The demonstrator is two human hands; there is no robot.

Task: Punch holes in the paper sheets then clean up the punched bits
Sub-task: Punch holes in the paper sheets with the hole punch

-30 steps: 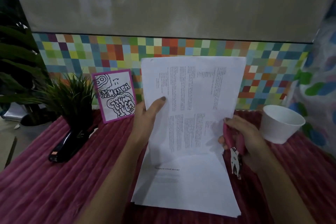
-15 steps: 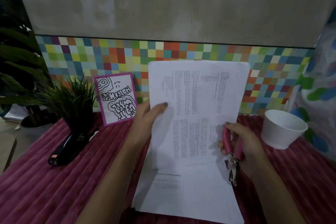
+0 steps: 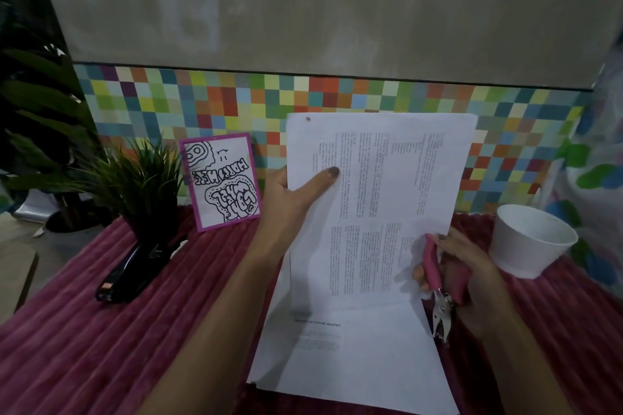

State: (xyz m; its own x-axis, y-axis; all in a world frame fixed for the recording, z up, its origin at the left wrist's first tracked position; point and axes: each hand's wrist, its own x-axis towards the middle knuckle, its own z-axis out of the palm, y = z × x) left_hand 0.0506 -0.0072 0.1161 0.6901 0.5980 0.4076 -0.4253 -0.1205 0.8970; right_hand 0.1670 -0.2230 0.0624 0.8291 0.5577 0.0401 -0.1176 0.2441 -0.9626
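I hold a printed paper sheet (image 3: 381,199) upright over the table. My left hand (image 3: 290,199) grips its left edge, thumb on the front. A punched hole (image 3: 307,119) shows at its top left corner. My right hand (image 3: 462,273) grips a pink-handled hole punch (image 3: 436,286) at the sheet's lower right edge, metal jaws pointing down. A stack of white paper sheets (image 3: 350,357) lies flat on the magenta cloth (image 3: 84,347) below.
A white paper cup (image 3: 529,239) stands at the right. A black stapler (image 3: 131,271) lies at the left in front of a small potted plant (image 3: 141,185). A pink-framed drawing card (image 3: 220,180) leans on the coloured tile wall.
The held sheet has risen slightly and shifted right, and its top left corner with the hole has come into view. Both hands keep their grips.
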